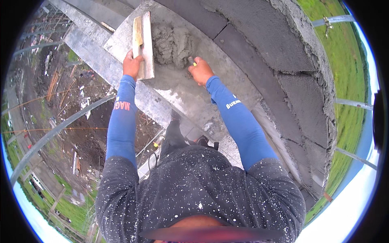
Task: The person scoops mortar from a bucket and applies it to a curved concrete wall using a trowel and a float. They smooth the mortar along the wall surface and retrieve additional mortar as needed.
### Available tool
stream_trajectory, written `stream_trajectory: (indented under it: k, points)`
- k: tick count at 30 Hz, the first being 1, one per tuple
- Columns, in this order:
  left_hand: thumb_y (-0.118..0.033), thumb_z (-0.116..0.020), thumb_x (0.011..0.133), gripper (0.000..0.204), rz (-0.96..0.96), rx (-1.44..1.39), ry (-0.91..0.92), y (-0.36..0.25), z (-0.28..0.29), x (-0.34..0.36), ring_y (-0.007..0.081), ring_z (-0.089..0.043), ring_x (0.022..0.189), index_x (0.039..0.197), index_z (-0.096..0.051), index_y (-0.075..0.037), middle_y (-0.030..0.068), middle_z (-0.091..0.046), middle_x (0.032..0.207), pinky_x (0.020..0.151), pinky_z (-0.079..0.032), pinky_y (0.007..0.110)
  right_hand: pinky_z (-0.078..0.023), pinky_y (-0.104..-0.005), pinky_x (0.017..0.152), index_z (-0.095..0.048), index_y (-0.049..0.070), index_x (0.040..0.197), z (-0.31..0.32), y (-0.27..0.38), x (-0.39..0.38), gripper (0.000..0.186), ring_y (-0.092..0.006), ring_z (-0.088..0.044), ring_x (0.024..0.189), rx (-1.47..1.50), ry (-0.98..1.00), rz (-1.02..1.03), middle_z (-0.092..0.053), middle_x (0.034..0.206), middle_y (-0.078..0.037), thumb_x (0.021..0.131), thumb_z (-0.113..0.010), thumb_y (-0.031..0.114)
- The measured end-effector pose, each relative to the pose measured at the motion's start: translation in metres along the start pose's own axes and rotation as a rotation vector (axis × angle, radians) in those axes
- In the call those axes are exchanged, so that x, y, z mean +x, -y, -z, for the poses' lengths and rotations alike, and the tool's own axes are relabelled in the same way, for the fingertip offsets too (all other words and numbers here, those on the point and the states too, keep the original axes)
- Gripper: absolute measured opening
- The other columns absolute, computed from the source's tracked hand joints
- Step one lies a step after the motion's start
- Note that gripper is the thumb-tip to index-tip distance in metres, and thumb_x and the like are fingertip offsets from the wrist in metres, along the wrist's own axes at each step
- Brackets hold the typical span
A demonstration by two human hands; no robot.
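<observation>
1. Grey wet mortar (172, 44) sits in a rough lumpy heap on the flat grey mortar-smeared board (227, 73), near the board's upper middle.
2. Just left of the heap, the long rectangular plastering float with a wooden handle (142, 42) stands on edge, its blade running away from the person along the board's left part.
3. Left hand (132, 65) is closed around the near end of the float's handle, fingers wrapped fully about it, at the board's left edge.
4. Right hand (200, 72) is curled shut on the yellow-tipped grip of a small trowel (191, 61); the tool's blade is buried at the lower right foot of the heap, so its shape cannot be made out.
5. Both forearms wear tight blue sleeves (121, 121) and reach up from a dark, white-speckled top (198, 190).
6. Right of the board rises a wall of large grey concrete blocks (283, 69) with rough mortar joints, curving in the lens.
7. Left of the board and far below lies bare dark ground with scattered timber and debris (69, 93); a grey metal scaffold tube (60, 127) crosses in front of it.
</observation>
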State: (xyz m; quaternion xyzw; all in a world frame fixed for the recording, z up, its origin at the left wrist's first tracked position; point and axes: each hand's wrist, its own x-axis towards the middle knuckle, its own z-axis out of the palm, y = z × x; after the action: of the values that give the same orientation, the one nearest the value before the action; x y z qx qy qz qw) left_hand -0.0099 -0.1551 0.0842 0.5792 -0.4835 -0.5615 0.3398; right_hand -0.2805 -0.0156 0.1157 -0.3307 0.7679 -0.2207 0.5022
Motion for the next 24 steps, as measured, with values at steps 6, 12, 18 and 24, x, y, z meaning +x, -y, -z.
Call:
stream_trajectory:
  k: [6,12,18,24]
  points:
    - [-0.005,-0.073,0.082,0.057,-0.062,0.05,-0.042,0.011,-0.003,0.012,0.0215,-0.07,0.1,0.137,-0.061,0.005,0.0149,-0.074,0.116,0.09,-0.055,0.034,-0.053,-0.0462,0.083,-0.062,-0.004,0.111,0.051,-0.018,-0.057,0.034,-0.0397,-0.068,0.09,-0.117,-0.067,0.298,-0.069,0.102,-0.026,0.086,-0.066,0.019]
    - [-0.024,-0.082,0.085,0.088,-0.145,0.3,-0.275,0.023,-0.017,-0.01,0.0348,-0.064,0.12,0.145,-0.039,0.023,0.0334,-0.06,0.134,0.102,-0.052,0.04,-0.051,-0.0483,0.077,-0.061,-0.003,0.104,0.151,-0.045,-0.158,0.028,-0.0386,-0.068,0.086,-0.234,-0.023,0.476,-0.068,0.094,-0.024,0.086,-0.064,0.018]
    - [-0.032,-0.077,0.093,0.074,-0.665,0.671,-0.381,0.022,-0.079,-0.161,0.043,-0.048,0.139,0.148,-0.047,0.008,0.0295,-0.05,0.149,0.118,-0.037,0.052,-0.05,-0.0468,0.077,-0.06,-0.003,0.105,0.258,-0.116,-0.312,0.031,-0.0358,-0.065,0.086,-0.189,-0.103,0.392,-0.067,0.095,-0.021,0.084,-0.064,0.02]
    - [-0.02,-0.077,0.092,0.033,-0.348,0.53,0.735,0.058,-0.206,-0.324,0.0168,-0.054,0.075,0.115,-0.065,0.0,0.0045,-0.058,0.082,0.072,-0.048,0.034,-0.046,-0.0414,0.07,-0.06,-0.002,0.1,0.361,-0.191,-0.509,0.025,-0.0254,-0.058,0.077,-0.129,-0.298,0.234,-0.059,0.083,-0.014,0.082,-0.062,0.015]
